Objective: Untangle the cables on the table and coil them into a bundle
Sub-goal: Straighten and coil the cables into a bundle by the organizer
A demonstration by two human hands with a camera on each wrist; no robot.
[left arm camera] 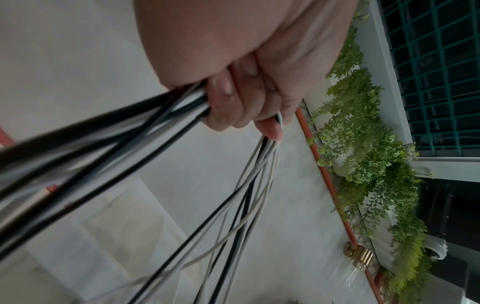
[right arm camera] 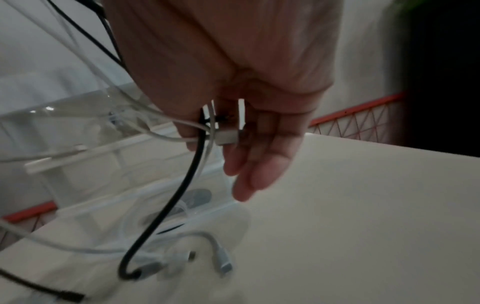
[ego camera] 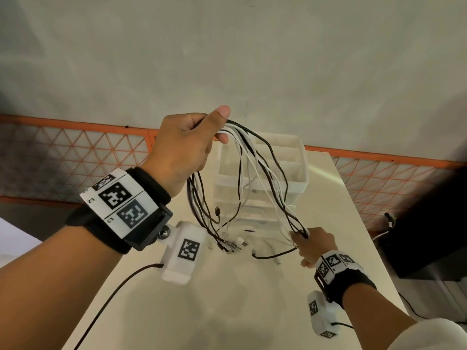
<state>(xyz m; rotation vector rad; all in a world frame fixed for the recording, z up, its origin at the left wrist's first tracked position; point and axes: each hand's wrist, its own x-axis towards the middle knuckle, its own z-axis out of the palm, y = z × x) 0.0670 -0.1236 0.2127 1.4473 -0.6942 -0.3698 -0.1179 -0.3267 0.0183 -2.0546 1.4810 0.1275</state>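
Observation:
Several black and white cables (ego camera: 255, 157) run as one bundle between my two hands above the pale table (ego camera: 252, 299). My left hand (ego camera: 187, 147) is raised and grips the bundle in a fist, fingers curled round the strands (left arm camera: 233, 205). From there the cables arc down to my right hand (ego camera: 313, 242), low over the table, which pinches them between thumb and forefinger (right arm camera: 233, 133) while its other fingers hang loose. Below the left hand, the plug ends (ego camera: 231, 246) dangle to the tabletop. More ends, one black and one white (right arm camera: 223, 267), lie under the right hand.
A clear plastic drawer organiser (ego camera: 298, 173) stands at the back of the table, right behind the hanging cables. An orange-framed mesh fence (ego camera: 75, 152) runs along the wall. A dark bulky object (ego camera: 429, 236) sits past the table's right edge.

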